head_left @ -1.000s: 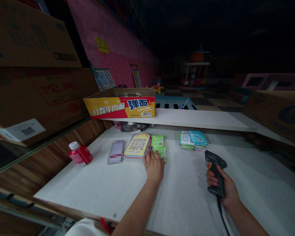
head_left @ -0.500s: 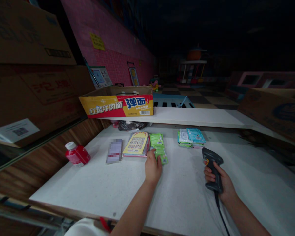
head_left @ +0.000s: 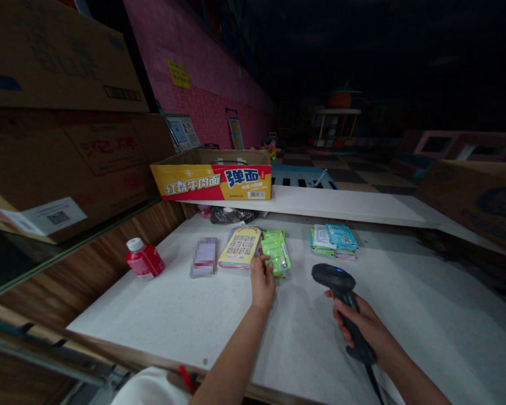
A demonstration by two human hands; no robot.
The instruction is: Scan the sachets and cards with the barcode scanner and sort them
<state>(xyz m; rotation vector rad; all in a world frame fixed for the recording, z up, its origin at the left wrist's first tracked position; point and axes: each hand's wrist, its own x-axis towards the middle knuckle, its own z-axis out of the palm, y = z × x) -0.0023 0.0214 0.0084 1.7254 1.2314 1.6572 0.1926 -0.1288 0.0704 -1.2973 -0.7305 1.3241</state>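
My left hand (head_left: 263, 283) pinches the lower left edge of a green packet (head_left: 276, 254), which lies tilted over other green packets. A dark handheld barcode scanner (head_left: 336, 279) is in my right hand (head_left: 369, 323), fingers wrapped around its grip. Its head points left toward the green packets, and a small blue light glows on top. Left of the packets sits a stack of yellow-topped booklets (head_left: 241, 246). Behind the scanner lies a pile of blue and green packets (head_left: 334, 240).
A pixelated card or phone-like item (head_left: 204, 257) and a red bottle with a white cap (head_left: 145, 259) stand on the white table (head_left: 172, 315). A noodle carton (head_left: 213, 183) rests on the raised shelf (head_left: 341, 198). Large cardboard boxes (head_left: 109, 149) rise at left.
My right hand has brought the scanner leftward and turned its head toward the green packets; its blue light now shows. The top green packet has shifted and tilted in my left hand.
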